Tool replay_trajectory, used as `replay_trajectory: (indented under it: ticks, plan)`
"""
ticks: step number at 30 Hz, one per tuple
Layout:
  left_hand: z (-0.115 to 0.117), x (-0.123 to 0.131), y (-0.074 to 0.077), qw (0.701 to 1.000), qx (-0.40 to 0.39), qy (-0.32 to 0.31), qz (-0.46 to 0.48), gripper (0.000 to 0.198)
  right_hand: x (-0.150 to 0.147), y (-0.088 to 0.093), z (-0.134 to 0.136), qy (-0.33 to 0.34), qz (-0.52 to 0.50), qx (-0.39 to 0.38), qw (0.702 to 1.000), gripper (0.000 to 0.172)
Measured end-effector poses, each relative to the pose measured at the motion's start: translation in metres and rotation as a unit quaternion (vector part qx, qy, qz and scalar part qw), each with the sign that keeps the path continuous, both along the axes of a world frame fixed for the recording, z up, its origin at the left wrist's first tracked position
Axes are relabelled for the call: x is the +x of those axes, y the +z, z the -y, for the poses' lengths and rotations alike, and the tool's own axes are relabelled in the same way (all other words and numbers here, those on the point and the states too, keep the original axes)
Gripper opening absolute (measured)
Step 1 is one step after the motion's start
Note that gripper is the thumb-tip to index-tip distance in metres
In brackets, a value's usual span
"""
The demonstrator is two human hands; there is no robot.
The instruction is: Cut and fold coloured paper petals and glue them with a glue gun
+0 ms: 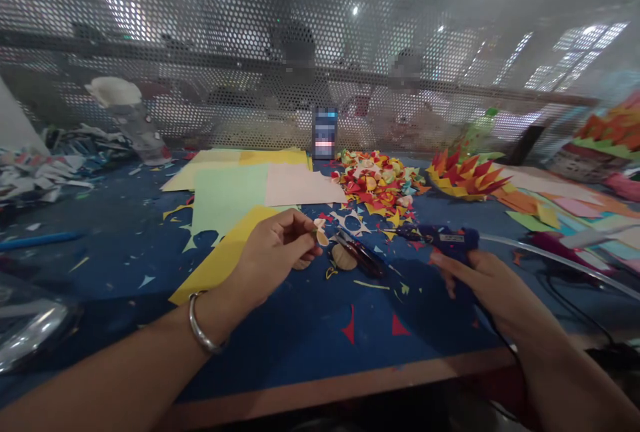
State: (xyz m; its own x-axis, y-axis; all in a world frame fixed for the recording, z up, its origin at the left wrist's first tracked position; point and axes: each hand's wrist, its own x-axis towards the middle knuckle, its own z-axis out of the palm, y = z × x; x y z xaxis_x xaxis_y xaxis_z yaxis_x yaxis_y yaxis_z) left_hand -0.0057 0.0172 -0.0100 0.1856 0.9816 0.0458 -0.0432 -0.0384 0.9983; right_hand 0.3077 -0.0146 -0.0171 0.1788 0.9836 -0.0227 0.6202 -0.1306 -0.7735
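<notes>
My left hand (277,249) is closed in a pinch on a small pale paper piece (321,235), held just above the blue table (300,332). A silver bangle (200,329) sits on that wrist. My right hand (483,282) is wrapped round the handle of a dark blue glue gun (447,240), whose nozzle points left toward the paper piece. Between the hands lie dark-handled scissors (361,255) and a small round tan piece (343,257).
Green, yellow and pink paper sheets (235,195) lie ahead. A heap of small folded paper pieces (380,185) and a red-orange spiky paper shape (465,175) sit behind. Paper scraps dot the table. A perforated screen (320,52) stands at the back, with people behind it.
</notes>
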Motion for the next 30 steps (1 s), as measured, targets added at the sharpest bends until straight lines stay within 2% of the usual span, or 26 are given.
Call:
replay_trajectory:
  ticks: [4, 8, 11, 14, 17, 19, 21, 23, 25, 30]
  plan:
    - [0.0, -0.001, -0.001, 1.0, 0.006, 0.003, 0.001, 0.009, 0.018, -0.002, -0.01, -0.026, -0.021, -0.037, 0.999, 0.046]
    - [0.002, -0.002, -0.002, 0.999, 0.03, -0.012, -0.028, 0.009, 0.031, 0.001, -0.019, -0.024, 0.112, -0.042, 0.992, 0.049]
    - [0.004, -0.003, -0.001, 0.997, 0.052, -0.021, -0.055, 0.01, 0.034, 0.006, -0.02, -0.002, 0.273, 0.009, 0.962, 0.055]
    - [0.004, -0.004, -0.001, 0.995, 0.062, -0.021, -0.069, 0.011, 0.03, 0.012, -0.013, 0.005, 0.391, 0.049, 0.919, 0.052]
    - [0.003, -0.003, 0.0, 0.995, 0.067, -0.017, -0.075, 0.01, 0.017, 0.018, -0.002, -0.03, 0.43, 0.079, 0.899, 0.042]
    - [0.002, -0.003, 0.0, 0.995, 0.061, -0.017, -0.08, 0.01, 0.001, 0.022, 0.004, -0.025, 0.418, 0.149, 0.896, 0.035]
    - [0.001, -0.002, 0.0, 0.995, 0.054, -0.016, -0.087, 0.01, -0.02, 0.027, 0.007, 0.05, 0.356, 0.187, 0.914, 0.027]
    - [0.001, -0.002, 0.0, 0.994, 0.053, -0.012, -0.094, 0.01, -0.045, 0.03, 0.005, 0.194, 0.271, 0.164, 0.929, 0.019]
    - [0.001, -0.003, 0.0, 0.995, 0.051, -0.011, -0.09, 0.01, -0.069, 0.031, -0.001, 0.301, 0.242, 0.151, 0.91, 0.013]
    - [-0.001, -0.006, 0.001, 0.997, 0.053, -0.015, -0.062, 0.009, -0.107, 0.021, -0.021, 0.397, 0.285, 0.172, 0.855, 0.01]
